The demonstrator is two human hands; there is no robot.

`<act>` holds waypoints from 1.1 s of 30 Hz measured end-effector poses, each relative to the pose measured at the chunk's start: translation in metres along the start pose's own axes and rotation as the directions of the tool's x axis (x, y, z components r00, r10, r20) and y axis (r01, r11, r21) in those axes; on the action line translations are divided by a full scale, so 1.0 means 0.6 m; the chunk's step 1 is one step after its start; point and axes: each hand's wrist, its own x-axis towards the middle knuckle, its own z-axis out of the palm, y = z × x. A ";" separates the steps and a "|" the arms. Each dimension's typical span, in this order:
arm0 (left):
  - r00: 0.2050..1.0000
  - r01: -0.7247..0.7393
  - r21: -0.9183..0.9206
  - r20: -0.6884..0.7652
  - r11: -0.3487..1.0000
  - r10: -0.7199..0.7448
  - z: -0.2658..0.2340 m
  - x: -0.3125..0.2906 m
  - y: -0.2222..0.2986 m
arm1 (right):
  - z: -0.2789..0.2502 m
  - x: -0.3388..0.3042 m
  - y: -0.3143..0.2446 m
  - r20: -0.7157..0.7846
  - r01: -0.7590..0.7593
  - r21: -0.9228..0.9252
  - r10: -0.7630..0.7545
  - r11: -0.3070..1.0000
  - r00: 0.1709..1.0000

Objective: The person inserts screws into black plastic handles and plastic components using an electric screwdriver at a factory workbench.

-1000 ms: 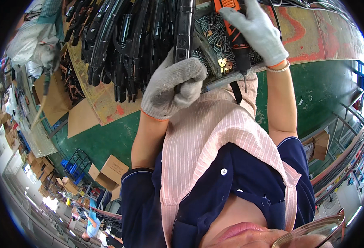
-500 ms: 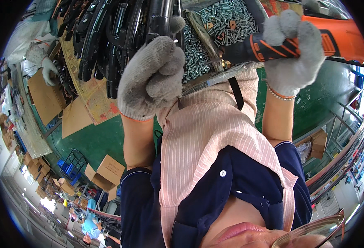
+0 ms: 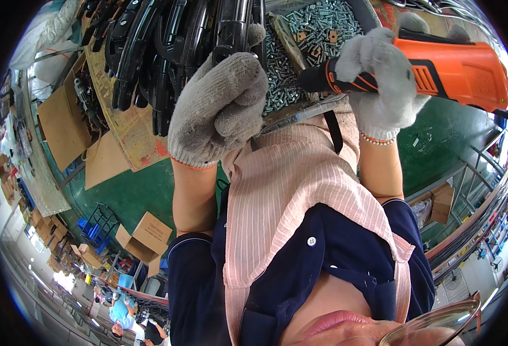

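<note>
Right fingers (image 3: pixel 389 72) around orange driver (image 3: pixel 464 72)

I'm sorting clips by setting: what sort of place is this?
Probably a factory assembly workshop, judging by the loose screws, orange power driver and many similar black parts.

At twelve o'clock the edge crops my black bar (image 3: pixel 232 26); my left hand (image 3: pixel 218 109) likely hides its near end.

2 grey knit gloves (image 3: pixel 218 109), navy shirt (image 3: pixel 303 254), pink striped apron (image 3: pixel 291 173).
</note>
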 end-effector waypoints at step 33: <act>0.990 0.003 0.107 -0.141 0.994 0.012 -0.009 0.034 -0.063 | -0.081 0.042 -0.008 -0.271 -0.054 0.610 0.272 0.791 0.923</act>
